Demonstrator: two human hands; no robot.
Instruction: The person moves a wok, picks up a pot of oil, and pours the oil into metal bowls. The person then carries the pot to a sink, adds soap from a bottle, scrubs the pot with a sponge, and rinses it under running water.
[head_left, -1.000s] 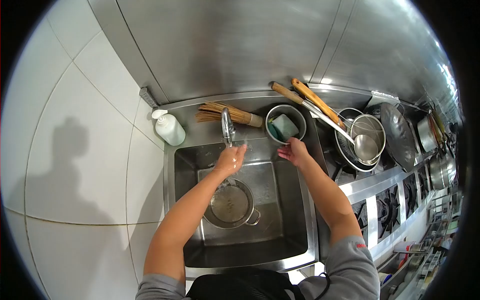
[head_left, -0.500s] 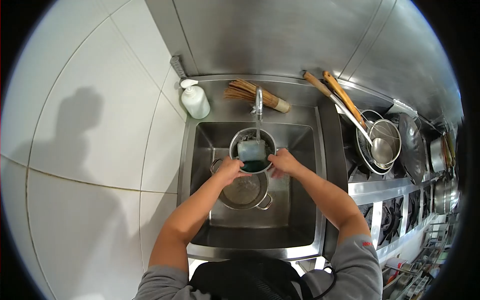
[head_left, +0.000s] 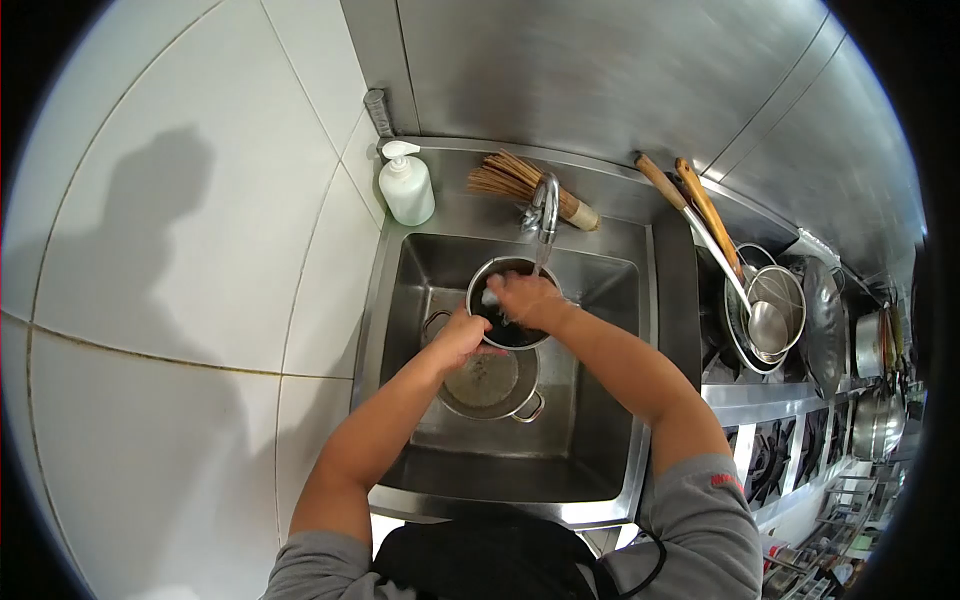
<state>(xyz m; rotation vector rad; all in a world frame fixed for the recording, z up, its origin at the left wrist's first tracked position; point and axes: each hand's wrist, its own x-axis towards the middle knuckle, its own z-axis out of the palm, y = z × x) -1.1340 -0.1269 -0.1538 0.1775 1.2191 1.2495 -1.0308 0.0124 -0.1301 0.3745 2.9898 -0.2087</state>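
A round metal pot (head_left: 552,330) is held over the sink, tilted so its inside faces me. My left hand (head_left: 463,335) is closed on its near left rim. My right hand (head_left: 532,300) reaches into the pot, its fingers curled and partly blurred. By those fingertips shows a small pale thing (head_left: 492,293) whose kind I cannot make out. Water runs from the faucet (head_left: 549,205) into the pot beside my right hand. Beneath, a two-handled metal pan (head_left: 487,388) rests on the bottom of the sink (head_left: 600,440), partly hidden by the pot and left hand.
A white pump bottle (head_left: 407,190) stands at the sink's back left corner, near the tiled wall (head_left: 180,280). Behind the faucet lies a bamboo brush (head_left: 520,187). On the stove to the right, a ladle (head_left: 768,328) and a strainer (head_left: 785,285) rest in a pan.
My right hand has left the pot's right rim and gone inside it. The pale blue piece seen in the pot is now mostly covered. The view has shifted slightly.
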